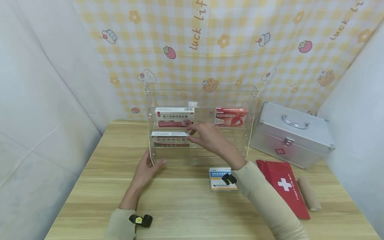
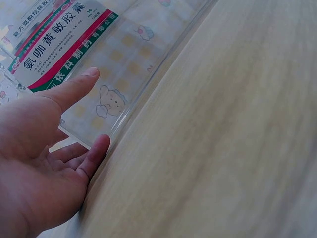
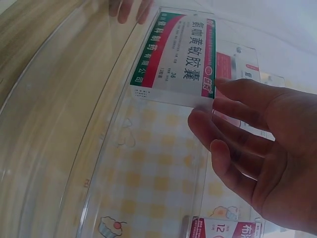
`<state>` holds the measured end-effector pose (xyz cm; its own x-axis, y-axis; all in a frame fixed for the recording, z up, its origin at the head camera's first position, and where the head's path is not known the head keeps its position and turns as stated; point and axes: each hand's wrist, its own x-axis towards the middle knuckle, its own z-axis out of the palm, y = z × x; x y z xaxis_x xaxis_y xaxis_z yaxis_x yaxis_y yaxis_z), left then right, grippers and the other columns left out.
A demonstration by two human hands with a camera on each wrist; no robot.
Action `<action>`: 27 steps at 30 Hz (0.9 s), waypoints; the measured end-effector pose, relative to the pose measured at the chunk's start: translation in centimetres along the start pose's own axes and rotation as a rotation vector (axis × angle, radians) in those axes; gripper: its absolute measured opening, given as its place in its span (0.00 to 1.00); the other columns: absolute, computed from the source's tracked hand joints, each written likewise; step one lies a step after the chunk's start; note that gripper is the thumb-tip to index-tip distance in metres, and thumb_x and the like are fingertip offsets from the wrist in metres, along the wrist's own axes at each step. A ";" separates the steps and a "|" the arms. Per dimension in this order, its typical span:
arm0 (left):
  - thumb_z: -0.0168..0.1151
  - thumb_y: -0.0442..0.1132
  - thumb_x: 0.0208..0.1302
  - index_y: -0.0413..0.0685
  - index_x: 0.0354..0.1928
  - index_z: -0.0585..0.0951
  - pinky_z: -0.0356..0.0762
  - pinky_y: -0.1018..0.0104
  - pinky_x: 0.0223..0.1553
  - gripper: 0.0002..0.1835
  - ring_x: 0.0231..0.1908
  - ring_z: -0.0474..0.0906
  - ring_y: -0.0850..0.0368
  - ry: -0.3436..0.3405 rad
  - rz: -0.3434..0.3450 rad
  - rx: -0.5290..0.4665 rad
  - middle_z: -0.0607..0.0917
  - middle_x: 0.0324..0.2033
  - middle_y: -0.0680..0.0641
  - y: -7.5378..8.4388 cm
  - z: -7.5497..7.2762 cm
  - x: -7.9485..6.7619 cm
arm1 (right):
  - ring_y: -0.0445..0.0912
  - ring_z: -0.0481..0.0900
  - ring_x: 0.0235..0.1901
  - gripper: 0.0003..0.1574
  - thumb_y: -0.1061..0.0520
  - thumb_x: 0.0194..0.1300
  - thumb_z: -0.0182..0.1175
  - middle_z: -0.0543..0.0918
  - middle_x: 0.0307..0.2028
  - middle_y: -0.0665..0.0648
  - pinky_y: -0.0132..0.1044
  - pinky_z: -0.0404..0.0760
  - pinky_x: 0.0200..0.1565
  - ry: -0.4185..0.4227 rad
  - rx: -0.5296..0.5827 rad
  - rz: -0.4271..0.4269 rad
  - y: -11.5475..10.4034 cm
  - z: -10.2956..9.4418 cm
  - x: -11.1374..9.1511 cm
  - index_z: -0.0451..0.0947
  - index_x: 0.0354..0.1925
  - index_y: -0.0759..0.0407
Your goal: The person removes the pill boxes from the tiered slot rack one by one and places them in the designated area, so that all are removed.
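Observation:
A clear acrylic shelf rack (image 1: 171,87) stands on the table. Its middle tier holds a white box with red and green bands (image 1: 171,141), a medicine carton. The right hand (image 1: 207,138) reaches across the rack's front, fingertips right at this carton's upper right corner, fingers bent loosely (image 3: 198,124). At the rack's lower left corner is the left hand (image 1: 144,171), its thumb (image 2: 79,89) extended in front of the side panel and the other fingers along its outer edge. On the tier above sit a white-and-maroon carton (image 1: 175,117) and a red carton (image 1: 231,118).
A blue-and-white carton (image 1: 220,180) lies on the table before the rack, partly behind the right sleeve. To the right are a silver case (image 1: 294,133), a red first aid pouch (image 1: 288,190) and a tan roll (image 1: 309,193). A checked cloth (image 1: 240,66) hangs behind.

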<state>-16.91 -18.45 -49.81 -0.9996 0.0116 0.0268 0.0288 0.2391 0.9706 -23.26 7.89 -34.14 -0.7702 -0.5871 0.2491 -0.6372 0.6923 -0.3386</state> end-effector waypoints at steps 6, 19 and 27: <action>0.71 0.53 0.59 0.66 0.76 0.56 0.51 0.48 0.70 0.47 0.72 0.53 0.47 -0.002 0.006 0.008 0.61 0.73 0.44 -0.1 0.0 0.0 | 0.45 0.85 0.35 0.13 0.51 0.63 0.68 0.88 0.36 0.49 0.35 0.76 0.28 -0.013 0.008 0.004 0.0 0.3 0.2 0.86 0.46 0.52; 0.71 0.53 0.58 0.68 0.76 0.55 0.50 0.47 0.71 0.47 0.72 0.52 0.48 0.000 0.007 0.013 0.59 0.73 0.44 0.0 0.1 0.0 | 0.42 0.85 0.33 0.13 0.51 0.62 0.69 0.88 0.33 0.49 0.33 0.78 0.30 0.006 -0.022 0.028 -0.1 0.6 0.4 0.86 0.45 0.53; 0.71 0.55 0.58 0.67 0.76 0.55 0.51 0.48 0.70 0.48 0.72 0.53 0.49 0.004 -0.002 0.027 0.60 0.73 0.45 0.1 0.1 0.0 | 0.42 0.84 0.31 0.13 0.51 0.63 0.69 0.88 0.33 0.49 0.32 0.75 0.25 0.003 -0.020 0.036 0.0 0.8 0.4 0.86 0.44 0.53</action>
<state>-16.92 -18.32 -49.70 -0.9996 0.0070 0.0256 0.0265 0.2655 0.9637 -23.56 7.36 -34.76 -0.7929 -0.5602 0.2398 -0.6092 0.7215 -0.3290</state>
